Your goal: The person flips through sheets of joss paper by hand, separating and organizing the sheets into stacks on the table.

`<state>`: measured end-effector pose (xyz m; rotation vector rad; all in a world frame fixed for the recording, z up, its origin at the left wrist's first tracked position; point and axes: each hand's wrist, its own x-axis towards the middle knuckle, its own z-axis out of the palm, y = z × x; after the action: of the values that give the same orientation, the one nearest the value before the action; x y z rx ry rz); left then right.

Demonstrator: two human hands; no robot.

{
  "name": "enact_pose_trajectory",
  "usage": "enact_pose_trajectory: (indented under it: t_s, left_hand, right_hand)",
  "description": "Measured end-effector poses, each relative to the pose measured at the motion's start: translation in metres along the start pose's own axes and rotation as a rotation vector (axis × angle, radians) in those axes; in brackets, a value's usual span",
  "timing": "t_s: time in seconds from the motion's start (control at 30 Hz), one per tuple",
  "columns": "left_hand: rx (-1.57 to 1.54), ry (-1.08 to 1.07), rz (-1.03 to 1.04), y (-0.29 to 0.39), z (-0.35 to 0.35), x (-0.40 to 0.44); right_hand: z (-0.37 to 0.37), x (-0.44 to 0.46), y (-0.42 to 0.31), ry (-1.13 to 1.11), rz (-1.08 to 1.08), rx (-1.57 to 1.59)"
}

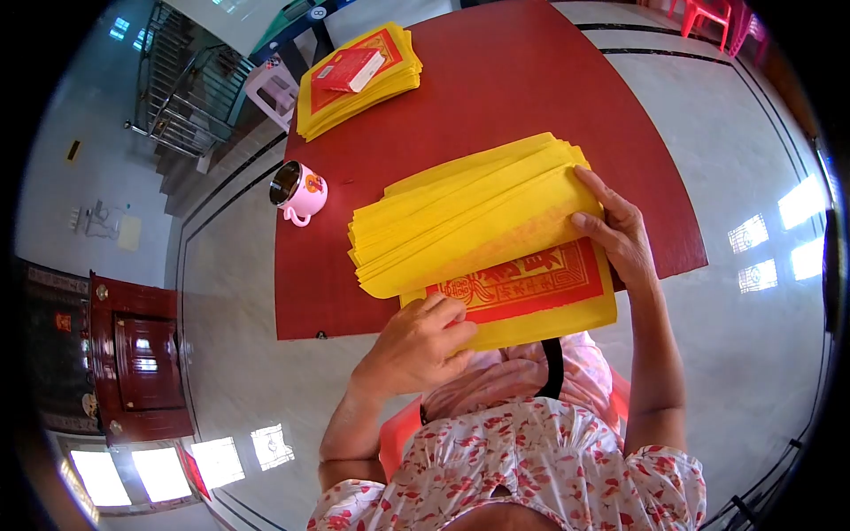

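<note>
Yellow paper sheets [469, 212] lie fanned in a stack at the near edge of the table, their upper layers folded over. My right hand [617, 226] grips the right end of the folded sheets between thumb and fingers. Below the fold shows a yellow sheet with a red printed panel [531, 281] and gold characters, partly hanging past the table edge. My left hand [425, 341] has its fingers curled at the left side of this printed sheet, closed on its edge; the fingertips are partly hidden.
The red table [496, 80] also bears a pink mug [308, 190] at the left. At its far left corner stands a second stack of yellow paper [390, 84] with a red and white box [350, 71] on top. A pale pink plastic stool [273, 88] is beyond the table edge.
</note>
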<state>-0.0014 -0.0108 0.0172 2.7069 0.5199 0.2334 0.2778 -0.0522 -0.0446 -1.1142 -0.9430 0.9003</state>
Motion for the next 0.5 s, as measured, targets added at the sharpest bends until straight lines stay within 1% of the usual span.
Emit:
enact_pose_trajectory:
  t_s: [0.07,0.17,0.23,0.5]
  left_hand:
    - [0.002,0.002,0.021,0.001,0.004,-0.001]
    - [0.022,-0.047,-0.025,-0.002,0.008,-0.003]
    - [0.032,-0.014,-0.013,-0.002,0.009,-0.003]
    - [0.082,0.008,0.007,-0.002,0.013,-0.002]
  right_hand:
    - [-0.001,0.0,0.001,-0.001,0.002,0.008]
    - [-0.001,0.0,0.002,-0.012,0.0,-0.002]
    - [-0.001,0.0,0.004,-0.024,0.0,0.059]
    - [-0.001,0.0,0.001,-0.001,0.017,0.078]
